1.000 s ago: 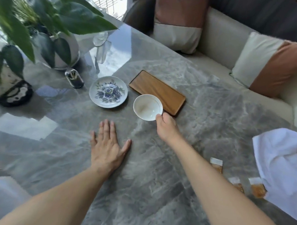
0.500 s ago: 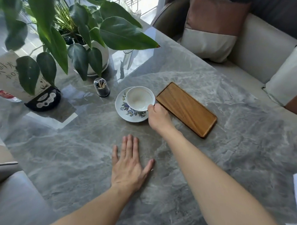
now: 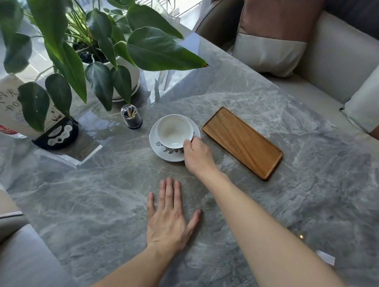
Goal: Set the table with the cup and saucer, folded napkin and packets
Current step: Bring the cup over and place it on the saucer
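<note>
White ceramic cup [image 3: 174, 131] sits upright on the floral-patterned white saucer [image 3: 162, 149], mid grey marble worktop [image 3: 301, 191]. Right hand [image 3: 197, 155] pinches the cup at its near-right side, fingers closed on the rim/handle area. Left hand [image 3: 170, 216] lies flat, fingers spread, palm down on the worktop nearer the camera, holding nothing. Rectangular wooden tray [image 3: 241, 142] just right of the saucer, not touching. Small glass-domed toothpick holder [image 3: 131, 117] left of the saucer. Potted green plant [image 3: 114, 53] far left.
</note>
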Available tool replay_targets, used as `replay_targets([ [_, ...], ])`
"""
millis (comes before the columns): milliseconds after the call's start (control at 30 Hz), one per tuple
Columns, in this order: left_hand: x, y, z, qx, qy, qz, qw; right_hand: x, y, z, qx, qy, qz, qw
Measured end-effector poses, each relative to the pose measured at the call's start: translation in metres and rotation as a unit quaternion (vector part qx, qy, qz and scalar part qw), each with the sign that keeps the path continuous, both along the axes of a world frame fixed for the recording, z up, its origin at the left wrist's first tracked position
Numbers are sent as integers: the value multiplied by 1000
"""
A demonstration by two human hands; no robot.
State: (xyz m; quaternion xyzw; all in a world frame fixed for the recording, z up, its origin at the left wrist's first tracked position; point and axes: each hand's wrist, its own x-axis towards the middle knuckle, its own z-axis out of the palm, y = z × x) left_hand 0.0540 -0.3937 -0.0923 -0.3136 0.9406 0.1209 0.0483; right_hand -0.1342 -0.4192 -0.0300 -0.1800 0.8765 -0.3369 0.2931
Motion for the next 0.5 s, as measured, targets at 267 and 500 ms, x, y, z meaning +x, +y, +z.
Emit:
replay_targets([
  [267, 1, -1, 5, 10, -36, -9, 999, 4, 1, -2, 1, -2, 0, 1000],
  [500, 1, -3, 8, 29, -47, -14, 998, 12, 16, 0, -15, 47, -26, 998],
])
